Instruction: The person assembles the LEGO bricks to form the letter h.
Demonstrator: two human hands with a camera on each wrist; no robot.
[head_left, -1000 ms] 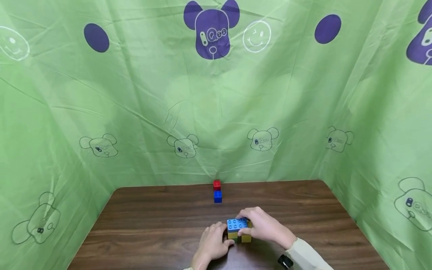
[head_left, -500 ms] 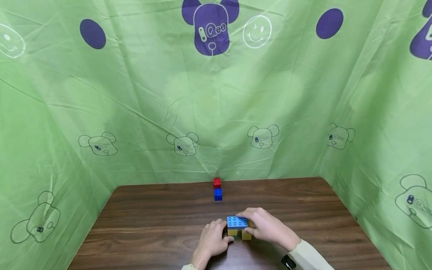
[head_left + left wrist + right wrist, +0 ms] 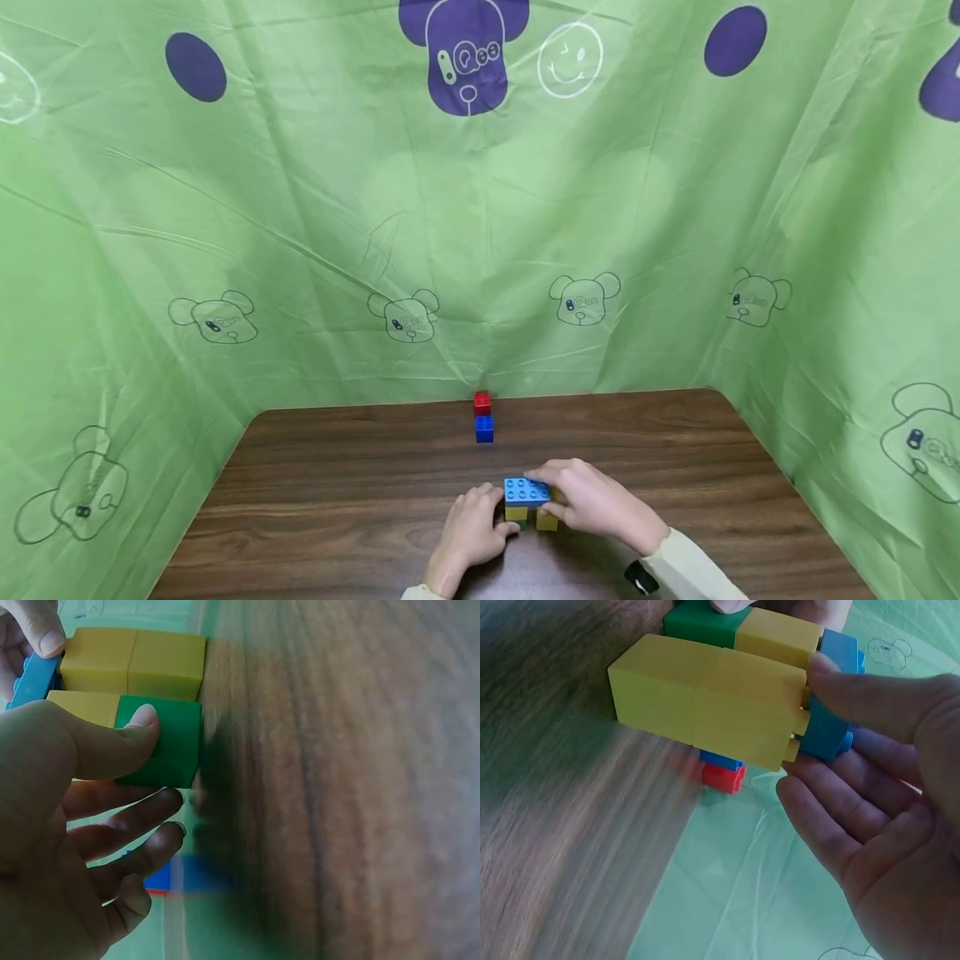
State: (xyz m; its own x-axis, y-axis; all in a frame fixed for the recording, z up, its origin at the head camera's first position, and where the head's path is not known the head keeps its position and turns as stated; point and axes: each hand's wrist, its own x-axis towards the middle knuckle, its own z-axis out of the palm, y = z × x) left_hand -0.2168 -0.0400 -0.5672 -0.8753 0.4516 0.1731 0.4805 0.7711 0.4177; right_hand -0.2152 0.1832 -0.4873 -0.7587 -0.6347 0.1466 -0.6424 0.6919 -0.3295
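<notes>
A light blue toy building brick (image 3: pixel 527 490) bridges two short columns on the table. One column has a yellow brick (image 3: pixel 84 707) over a green brick (image 3: pixel 176 742); the other is two stacked yellow bricks (image 3: pixel 705 697). My left hand (image 3: pixel 472 531) grips the green brick, thumb on its near face and fingers behind. With thumb and fingers, my right hand (image 3: pixel 594 506) pinches the light blue brick at its right end. In the right wrist view, studs of the yellow column show beside the blue brick's underside.
Farther back on the wooden table (image 3: pixel 337 475), a dark blue brick (image 3: pixel 484 429) and a red brick (image 3: pixel 482 403) stand in line near the far edge. A green printed cloth (image 3: pixel 480 208) hangs behind the table and along both sides.
The head view has tilted slightly downward. Both hands keep their holds, and the bricks have barely moved.
</notes>
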